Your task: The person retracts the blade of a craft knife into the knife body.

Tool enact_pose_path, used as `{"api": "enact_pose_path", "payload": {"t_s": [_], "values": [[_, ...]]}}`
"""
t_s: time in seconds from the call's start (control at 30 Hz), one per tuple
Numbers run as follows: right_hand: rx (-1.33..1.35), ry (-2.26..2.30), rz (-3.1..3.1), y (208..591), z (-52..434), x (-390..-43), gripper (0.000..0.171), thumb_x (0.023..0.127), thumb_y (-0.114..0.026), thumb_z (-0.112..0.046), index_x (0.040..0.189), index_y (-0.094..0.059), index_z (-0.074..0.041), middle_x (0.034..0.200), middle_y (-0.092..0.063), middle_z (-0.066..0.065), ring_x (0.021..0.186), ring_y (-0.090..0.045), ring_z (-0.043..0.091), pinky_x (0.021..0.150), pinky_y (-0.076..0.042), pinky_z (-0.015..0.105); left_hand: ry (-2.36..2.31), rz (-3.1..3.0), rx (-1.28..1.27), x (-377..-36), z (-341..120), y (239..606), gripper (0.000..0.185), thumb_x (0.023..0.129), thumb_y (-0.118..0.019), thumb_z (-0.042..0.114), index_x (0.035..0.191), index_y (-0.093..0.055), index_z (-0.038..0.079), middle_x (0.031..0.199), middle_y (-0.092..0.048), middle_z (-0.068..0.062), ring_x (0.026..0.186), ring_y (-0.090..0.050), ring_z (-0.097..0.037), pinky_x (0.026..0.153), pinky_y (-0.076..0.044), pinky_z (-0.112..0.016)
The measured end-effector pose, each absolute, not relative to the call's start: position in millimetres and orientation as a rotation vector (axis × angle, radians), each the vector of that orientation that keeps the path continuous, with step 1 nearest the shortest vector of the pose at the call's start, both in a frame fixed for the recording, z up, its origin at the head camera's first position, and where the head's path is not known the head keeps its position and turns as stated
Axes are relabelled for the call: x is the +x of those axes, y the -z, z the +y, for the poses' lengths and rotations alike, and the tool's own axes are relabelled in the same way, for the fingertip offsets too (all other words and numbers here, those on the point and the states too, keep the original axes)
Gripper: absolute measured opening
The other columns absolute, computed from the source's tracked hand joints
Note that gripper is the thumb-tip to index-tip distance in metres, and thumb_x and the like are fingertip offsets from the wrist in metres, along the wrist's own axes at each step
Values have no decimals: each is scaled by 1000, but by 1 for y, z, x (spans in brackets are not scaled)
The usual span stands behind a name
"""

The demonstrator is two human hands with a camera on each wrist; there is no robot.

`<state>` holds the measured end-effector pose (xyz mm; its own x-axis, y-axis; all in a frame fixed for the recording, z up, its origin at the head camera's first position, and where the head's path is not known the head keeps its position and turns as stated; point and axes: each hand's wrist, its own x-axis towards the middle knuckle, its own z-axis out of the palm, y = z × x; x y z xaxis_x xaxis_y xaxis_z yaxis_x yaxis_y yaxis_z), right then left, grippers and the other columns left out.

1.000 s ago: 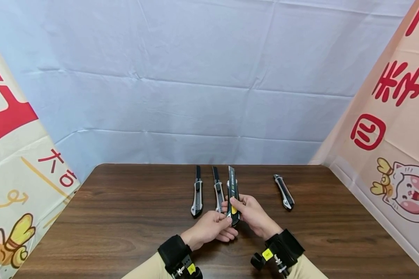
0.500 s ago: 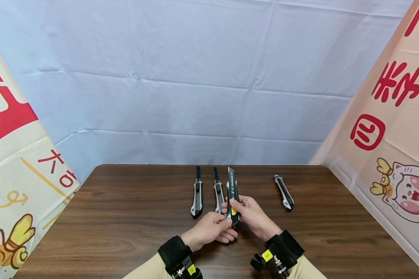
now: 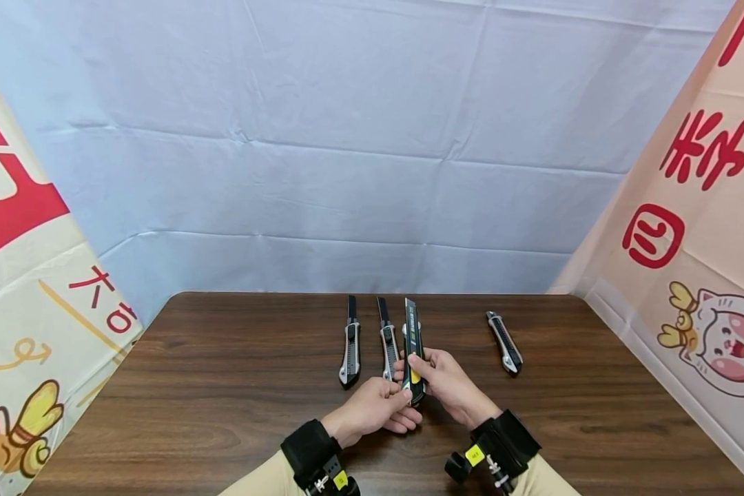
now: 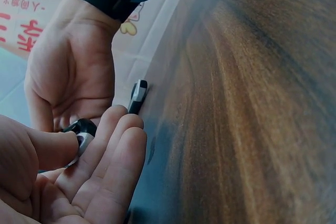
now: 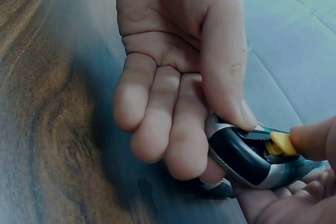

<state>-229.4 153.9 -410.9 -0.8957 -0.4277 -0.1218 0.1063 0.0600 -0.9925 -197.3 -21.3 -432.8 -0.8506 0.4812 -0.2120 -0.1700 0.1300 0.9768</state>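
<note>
A dark green and black utility knife point(image 3: 412, 337) with a yellow slider point(image 5: 282, 144) is held between both hands over the table, its blade end pointing away. The left hand point(image 3: 375, 410) pinches its butt end between thumb and index finger, the other fingers extended below. The right hand point(image 3: 452, 382) holds the body from the right, its thumb at the yellow slider. In the left wrist view the right hand point(image 4: 79, 61) faces the left hand point(image 4: 79, 182) across the knife. Silver edges of another knife show just behind the held one, mostly hidden.
Two silver and black utility knives, one at the left point(image 3: 350, 351) and one beside the hands point(image 3: 388, 341), lie on the brown wooden table point(image 3: 235, 386). Another utility knife point(image 3: 505, 342) lies tilted at the right. A pale blue cloth point(image 3: 347, 151) hangs behind; printed cloths flank the table.
The held utility knife and both hands have sunk very slightly toward the person. Grip and finger positions look the same, and the knives on the table have stayed in place.
</note>
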Motion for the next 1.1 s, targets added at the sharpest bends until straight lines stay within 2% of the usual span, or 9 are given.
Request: {"api": "enact_pose_path", "payload": {"t_s": [0.7, 0.97, 1.1], "values": [[-308, 1877, 1978, 410, 154, -229, 45, 106, -41, -20, 135, -38, 15, 121, -64, 19, 102, -67, 13, 87, -55, 23, -1781, 1915, 308, -197, -21, 434, 32, 104, -48, 18, 109, -66, -8, 98, -73, -23, 81, -73, -18, 72, -62, -31], [-302, 1866, 1945, 412, 155, -230, 52, 106, -42, -30, 135, -40, 13, 119, -65, 13, 109, -64, 18, 90, -54, 23, -1777, 1919, 318, -198, -23, 433, 33, 104, -48, 18, 108, -66, -8, 97, -74, -22, 81, -72, -16, 72, -62, -30], [-299, 1863, 1944, 412, 154, -230, 52, 106, -41, -30, 136, -40, 13, 119, -65, 13, 110, -64, 19, 91, -54, 24, -1772, 1911, 311, -198, -24, 432, 32, 104, -48, 18, 111, -66, -7, 98, -74, -22, 83, -73, -18, 73, -62, -31]]}}
